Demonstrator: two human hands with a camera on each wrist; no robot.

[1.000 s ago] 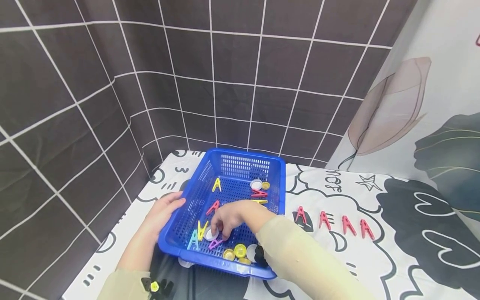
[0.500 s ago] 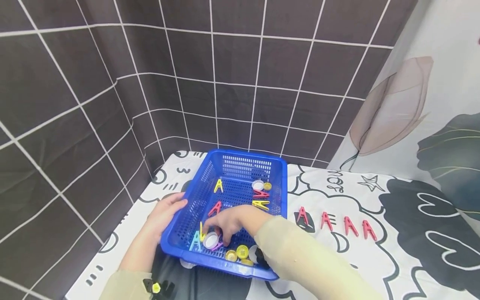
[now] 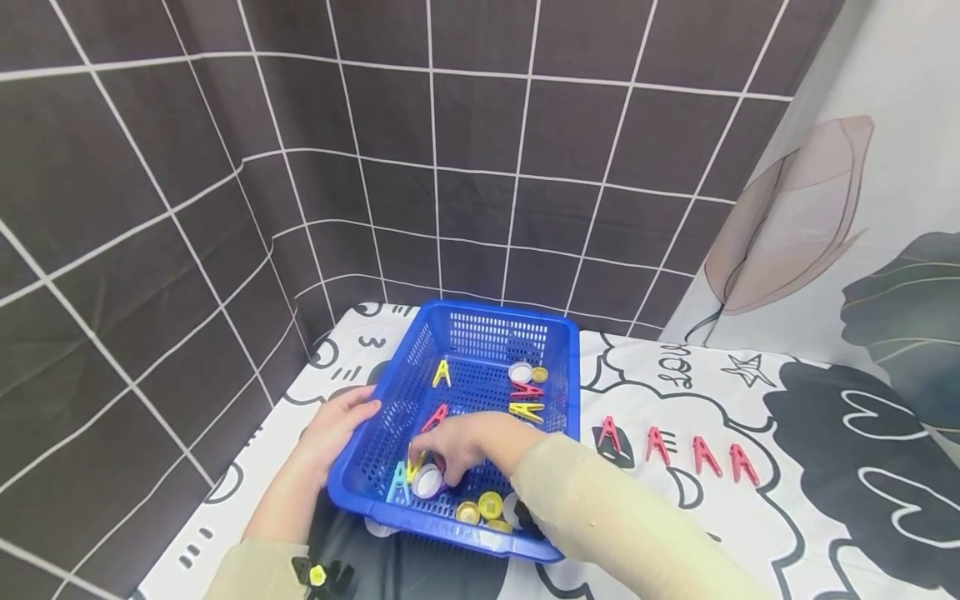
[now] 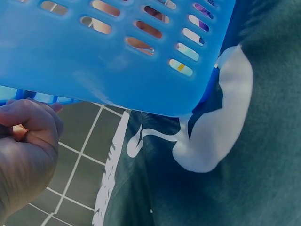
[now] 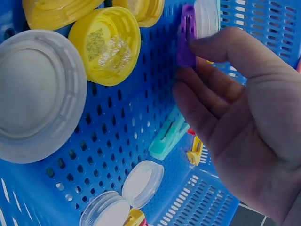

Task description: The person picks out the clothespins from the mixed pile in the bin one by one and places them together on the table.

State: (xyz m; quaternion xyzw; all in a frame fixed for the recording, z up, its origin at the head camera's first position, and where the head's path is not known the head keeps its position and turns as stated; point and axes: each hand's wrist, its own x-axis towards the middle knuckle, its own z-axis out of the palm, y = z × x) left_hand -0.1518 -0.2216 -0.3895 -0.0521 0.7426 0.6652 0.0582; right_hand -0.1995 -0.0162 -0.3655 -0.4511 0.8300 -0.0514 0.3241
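A blue perforated basket (image 3: 360,505) holds clothespins and caps. My left hand (image 3: 336,429) grips the basket's left rim; in the left wrist view its curled fingers (image 4: 33,117) are at the blue edge. My right hand (image 3: 453,446) reaches down inside the near left part. In the right wrist view its thumb lies against a purple clothespin (image 5: 186,33), and the other fingers curl at its far side; the index fingertip is hidden there. Close by are a white cap (image 3: 427,481), a teal clothespin (image 3: 399,482) and a yellow clothespin (image 3: 412,471), partly covered by the hand.
Yellow caps (image 3: 491,505) and a larger pale lid (image 5: 37,96) lie in the near right corner. Farther back are a white cap (image 3: 520,372), a red clothespin (image 3: 527,390) and yellow ones. Several red clothespins (image 3: 705,457) form a row on the patterned cloth to the right.
My right hand has moved slightly left and its fingers have drawn together around the purple clothespin. The nearby white cap has shifted and tilted. My left hand stays on the rim.
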